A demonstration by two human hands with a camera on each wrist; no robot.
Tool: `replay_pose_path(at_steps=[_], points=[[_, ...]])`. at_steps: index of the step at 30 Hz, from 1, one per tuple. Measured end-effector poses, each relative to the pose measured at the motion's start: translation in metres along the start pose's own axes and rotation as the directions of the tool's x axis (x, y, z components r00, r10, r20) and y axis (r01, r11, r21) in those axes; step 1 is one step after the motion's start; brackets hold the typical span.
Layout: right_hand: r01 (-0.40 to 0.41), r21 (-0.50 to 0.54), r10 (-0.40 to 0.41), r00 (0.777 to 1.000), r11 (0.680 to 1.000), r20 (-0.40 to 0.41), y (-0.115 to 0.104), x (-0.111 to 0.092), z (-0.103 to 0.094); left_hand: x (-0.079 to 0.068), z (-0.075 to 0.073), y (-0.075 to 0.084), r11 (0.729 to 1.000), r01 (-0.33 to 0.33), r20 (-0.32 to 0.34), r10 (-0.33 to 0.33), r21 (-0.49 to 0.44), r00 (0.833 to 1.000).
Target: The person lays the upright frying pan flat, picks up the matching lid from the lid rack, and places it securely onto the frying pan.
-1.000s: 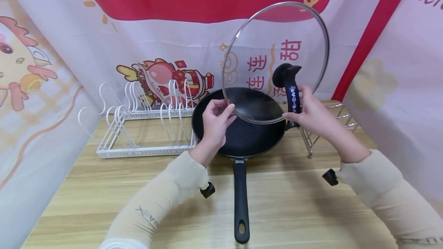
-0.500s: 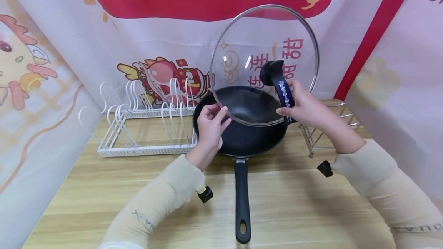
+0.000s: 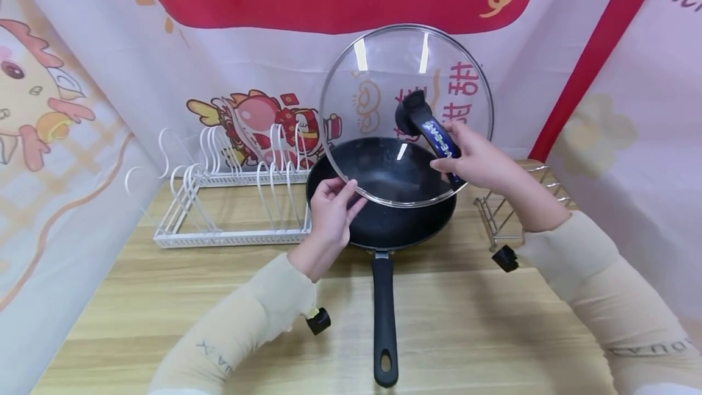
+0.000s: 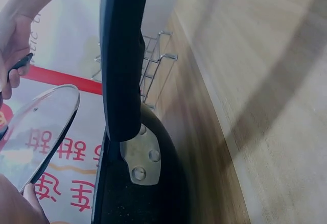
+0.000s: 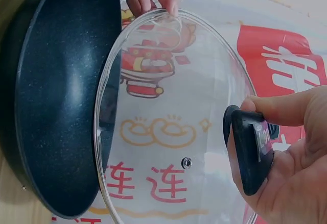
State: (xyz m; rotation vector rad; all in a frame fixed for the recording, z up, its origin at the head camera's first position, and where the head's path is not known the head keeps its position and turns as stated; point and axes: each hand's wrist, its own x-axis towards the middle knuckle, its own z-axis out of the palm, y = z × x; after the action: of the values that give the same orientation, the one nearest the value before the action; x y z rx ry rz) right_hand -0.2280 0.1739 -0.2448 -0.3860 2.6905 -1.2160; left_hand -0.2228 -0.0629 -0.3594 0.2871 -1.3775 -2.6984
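A round glass lid (image 3: 378, 87) with a metal rim is held tilted above a black frying pan (image 3: 395, 230). My right hand (image 3: 482, 157) grips the lid's black handle (image 3: 436, 133), fingers behind it and thumb in front. At the lid's lower left edge, my left hand (image 3: 331, 212) pinches the rim between thumb and fingers. The right wrist view shows the lid (image 5: 153, 101) beside the pan's dark inside (image 5: 71, 91). In the left wrist view, the pan's long handle (image 4: 122, 55) hides part of the scene.
Left of the pan stands a white wire rack (image 3: 230, 238) with upright loops. A metal wire rack (image 3: 493, 224) sits to the right, partly behind the right arm. The pan's handle (image 3: 385, 322) points toward the front of the wooden table (image 3: 219, 297). A printed cloth (image 3: 263, 60) hangs behind.
The lid has moved left and a little down, and it has turned to face more toward me. Both hands have moved along with it, still holding it.
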Motion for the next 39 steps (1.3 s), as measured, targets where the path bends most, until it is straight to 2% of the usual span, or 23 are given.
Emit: replay_pose_path(at_steps=[9,22,32,39], points=[[-0.003,0.068,0.002,1.0,0.998,0.02,-0.005,0.003,0.002,-0.01,-0.004,0.006,1.0,-0.004,0.0,0.004,-0.001,1.0],[0.006,0.118,-0.012,0.999,0.993,0.046,-0.012,0.008,0.008,-0.025,-0.009,0.013,1.0,0.024,-0.05,-0.023,0.01,0.998],[-0.002,0.087,-0.001,0.999,0.996,0.041,-0.014,0.013,0.011,-0.029,-0.012,0.012,0.999,0.034,-0.068,-0.034,-0.01,0.997],[-0.021,0.11,0.016,0.999,0.994,0.05,-0.013,0.018,0.012,-0.031,-0.014,0.012,0.998,0.053,-0.07,-0.054,-0.019,0.996]])
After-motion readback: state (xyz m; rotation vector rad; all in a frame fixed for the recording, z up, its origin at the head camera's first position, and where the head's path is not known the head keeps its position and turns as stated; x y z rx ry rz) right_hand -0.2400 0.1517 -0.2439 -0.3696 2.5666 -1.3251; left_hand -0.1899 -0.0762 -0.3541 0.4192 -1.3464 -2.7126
